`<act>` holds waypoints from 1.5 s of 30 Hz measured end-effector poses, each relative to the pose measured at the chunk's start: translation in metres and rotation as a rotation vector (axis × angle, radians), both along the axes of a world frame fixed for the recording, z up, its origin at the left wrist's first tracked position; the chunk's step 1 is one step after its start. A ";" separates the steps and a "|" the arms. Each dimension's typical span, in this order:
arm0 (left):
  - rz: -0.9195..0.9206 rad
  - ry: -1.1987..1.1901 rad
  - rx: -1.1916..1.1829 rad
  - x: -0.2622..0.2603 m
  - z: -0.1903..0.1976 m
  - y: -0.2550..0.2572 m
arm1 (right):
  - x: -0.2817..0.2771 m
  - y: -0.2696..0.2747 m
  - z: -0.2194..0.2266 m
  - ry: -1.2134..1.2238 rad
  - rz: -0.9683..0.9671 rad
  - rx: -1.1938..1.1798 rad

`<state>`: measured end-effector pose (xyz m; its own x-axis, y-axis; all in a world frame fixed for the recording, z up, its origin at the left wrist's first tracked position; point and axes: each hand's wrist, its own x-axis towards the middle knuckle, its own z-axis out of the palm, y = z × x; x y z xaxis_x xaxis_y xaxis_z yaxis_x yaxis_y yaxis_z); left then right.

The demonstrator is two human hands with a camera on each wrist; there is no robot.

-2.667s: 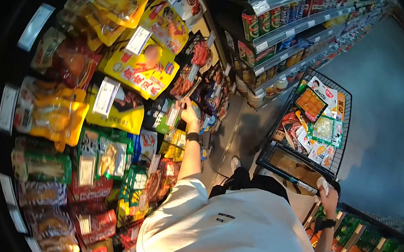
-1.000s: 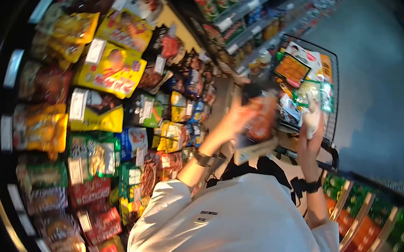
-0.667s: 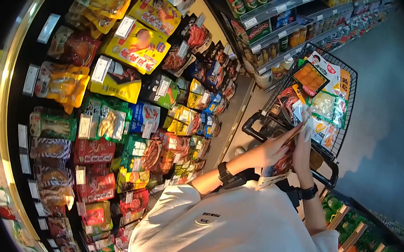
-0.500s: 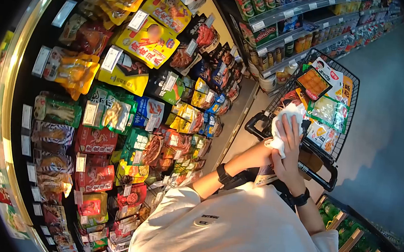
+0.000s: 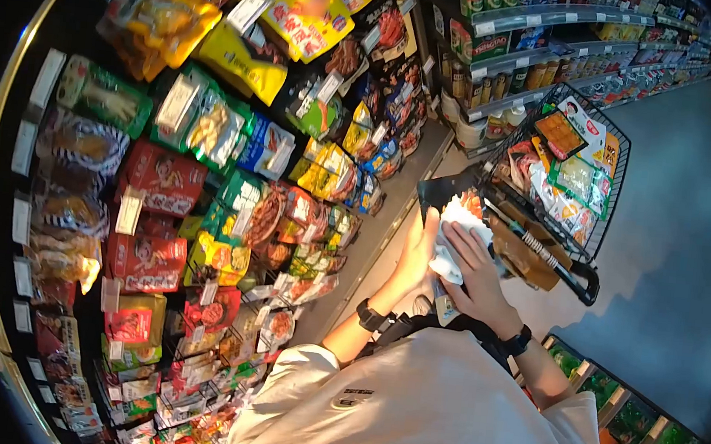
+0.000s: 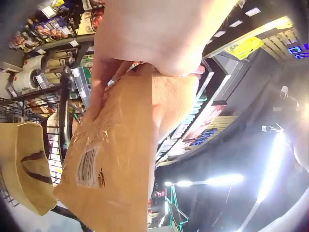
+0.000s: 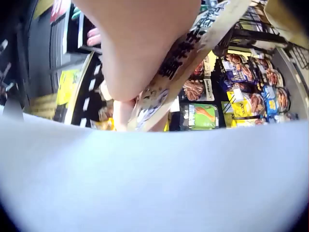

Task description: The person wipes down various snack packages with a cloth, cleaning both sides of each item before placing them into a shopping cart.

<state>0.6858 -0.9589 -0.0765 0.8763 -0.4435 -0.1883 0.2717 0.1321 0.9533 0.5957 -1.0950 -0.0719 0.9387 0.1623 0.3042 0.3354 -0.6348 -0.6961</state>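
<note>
A person in a white shirt stands in a shop aisle. In the head view my left hand grips a snack packet from behind and holds it upright at chest height. My right hand holds a white cloth against the packet's front. The left wrist view shows the packet's tan back under my left hand's fingers. In the right wrist view my right hand fills the top, with the printed packet running beside it.
A black wire cart full of packets stands just beyond the hands, a brown bag at its near end. A rack of hanging snack packets covers the left. Shelves of cans run behind. Green boxes sit lower right.
My left hand took a packet off the rack and brought it to my chest. My right hand left the cart handle with the cloth and now lies over the packet.
</note>
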 end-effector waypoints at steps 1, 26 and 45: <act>-0.027 -0.017 0.083 -0.004 -0.009 0.016 | -0.008 0.007 0.003 0.018 0.007 -0.029; -0.133 0.524 -0.349 -0.126 0.002 -0.030 | -0.198 0.016 -0.010 -0.159 -0.583 -0.032; -0.085 -0.069 0.095 -0.270 -0.012 -0.207 | -0.374 -0.184 -0.073 0.025 -0.842 0.774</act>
<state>0.4153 -1.1657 -0.0888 0.8486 -0.4998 -0.1733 0.2112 0.0197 0.9772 0.2217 -1.2791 -0.1452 0.6680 -0.7437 0.0282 -0.0126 -0.0492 -0.9987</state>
